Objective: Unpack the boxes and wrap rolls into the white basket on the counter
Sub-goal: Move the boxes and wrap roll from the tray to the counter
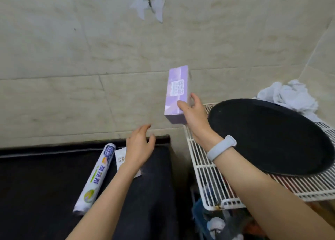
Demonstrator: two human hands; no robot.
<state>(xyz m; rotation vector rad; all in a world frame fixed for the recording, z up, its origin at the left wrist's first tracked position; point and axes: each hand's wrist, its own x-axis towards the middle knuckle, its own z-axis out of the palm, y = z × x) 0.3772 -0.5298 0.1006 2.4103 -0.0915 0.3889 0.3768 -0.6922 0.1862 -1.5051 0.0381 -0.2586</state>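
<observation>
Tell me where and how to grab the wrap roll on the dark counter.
Grip the wrap roll at its middle, coming from above with fingers across its width. It lies flat, a long thin cylinder angled away, so a mid-length hold should balance it. The left hand, open beside it, looks closest; the right hand holds the purple box.

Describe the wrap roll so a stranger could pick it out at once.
Start at the dark counter below the tiled wall. The wrap roll lies on it, slanted, just left of the left hand and forearm. It is a long white tube with blue print, unlike the flat white packet beside it.
</observation>
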